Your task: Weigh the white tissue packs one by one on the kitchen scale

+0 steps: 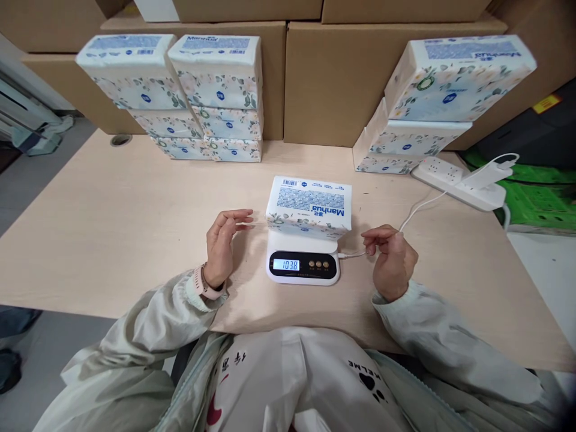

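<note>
A pack of tissues [310,207] in white wrap with blue print and a floral side lies on a white digital scale [302,242]. The scale's lit display [286,264] appears to read 103.8. To the left of the pack, my left hand [224,245] rests with fingers apart and holds nothing; a pink band circles its wrist. On the other side, my right hand [392,259] is beside the scale's white cable [353,255], its fingers loosely curled and apart. Neither hand touches the pack.
Two stacks of tissue packs [220,90] stand at the back left, another stack [450,90] at the back right. Cardboard boxes [324,84] line the table's rear. A white power strip [459,181] lies at the right, near a green crate [544,198].
</note>
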Motion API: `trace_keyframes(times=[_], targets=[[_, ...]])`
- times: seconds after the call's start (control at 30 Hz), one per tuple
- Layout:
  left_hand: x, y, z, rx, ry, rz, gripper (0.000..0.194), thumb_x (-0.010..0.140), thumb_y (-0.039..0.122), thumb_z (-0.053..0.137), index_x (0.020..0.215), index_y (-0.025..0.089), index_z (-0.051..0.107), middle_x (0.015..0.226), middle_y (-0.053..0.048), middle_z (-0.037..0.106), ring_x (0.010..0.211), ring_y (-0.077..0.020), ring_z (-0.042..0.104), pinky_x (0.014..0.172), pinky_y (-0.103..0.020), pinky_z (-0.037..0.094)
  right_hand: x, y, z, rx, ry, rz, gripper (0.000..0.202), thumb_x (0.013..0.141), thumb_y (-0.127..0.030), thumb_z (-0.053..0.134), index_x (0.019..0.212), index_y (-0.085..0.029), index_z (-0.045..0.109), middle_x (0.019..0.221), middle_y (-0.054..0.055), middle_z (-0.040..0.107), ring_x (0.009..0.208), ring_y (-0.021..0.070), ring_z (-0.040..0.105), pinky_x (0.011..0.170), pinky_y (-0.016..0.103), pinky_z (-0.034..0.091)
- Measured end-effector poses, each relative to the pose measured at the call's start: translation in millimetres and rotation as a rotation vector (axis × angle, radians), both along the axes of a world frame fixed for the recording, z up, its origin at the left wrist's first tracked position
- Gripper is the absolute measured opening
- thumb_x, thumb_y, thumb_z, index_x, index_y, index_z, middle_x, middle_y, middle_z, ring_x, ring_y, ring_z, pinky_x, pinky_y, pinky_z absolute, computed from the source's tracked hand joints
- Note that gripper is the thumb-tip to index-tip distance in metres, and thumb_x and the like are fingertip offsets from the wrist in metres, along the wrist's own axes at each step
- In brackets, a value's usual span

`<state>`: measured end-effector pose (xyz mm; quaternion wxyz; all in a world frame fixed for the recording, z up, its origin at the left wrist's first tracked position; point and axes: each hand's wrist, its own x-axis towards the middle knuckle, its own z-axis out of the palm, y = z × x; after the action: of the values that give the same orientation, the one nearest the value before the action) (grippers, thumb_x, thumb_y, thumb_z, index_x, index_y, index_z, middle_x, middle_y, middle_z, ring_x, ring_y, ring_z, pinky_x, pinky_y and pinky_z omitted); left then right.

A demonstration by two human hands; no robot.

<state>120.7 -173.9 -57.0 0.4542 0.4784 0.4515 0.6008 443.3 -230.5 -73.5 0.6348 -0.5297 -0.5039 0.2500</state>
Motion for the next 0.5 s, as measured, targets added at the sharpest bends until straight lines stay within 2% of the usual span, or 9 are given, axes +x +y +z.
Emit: trace_keyframes(times=[0.43,0.5], targets=[[-3.1,1.5,-4.9,-0.004,-0.018,-0.055,0.036,0.101,0.055,0.071,0.105,0.020,0.080,0.119,-0.010,0.080,0.100,-0.0197,0.077,0.087,-0.032,0.063,-3.0,0.9,3.1,-0.018,-0.009,0.025,0.058,0.111,-0.058,0.046,0.080,-0.022,0.078,0.075,0.004,0.066,0.064,0.0167,0.055,0.064,0.036,0.041],[-3.7,1.3,-5.4,0.008,-0.004,-0.076,0.039,0.102,0.057,0.070,0.108,0.021,0.082,0.121,-0.010,0.081,0.104,-0.0214,0.077,0.094,-0.036,0.063,-2.7,1.5,2.4,-0.011,-0.020,0.035,0.058,0.111,-0.058,0.046,0.079,-0.022,0.077,0.077,0.005,0.067,0.065,0.0171,0.056,0.064,0.036,0.042]])
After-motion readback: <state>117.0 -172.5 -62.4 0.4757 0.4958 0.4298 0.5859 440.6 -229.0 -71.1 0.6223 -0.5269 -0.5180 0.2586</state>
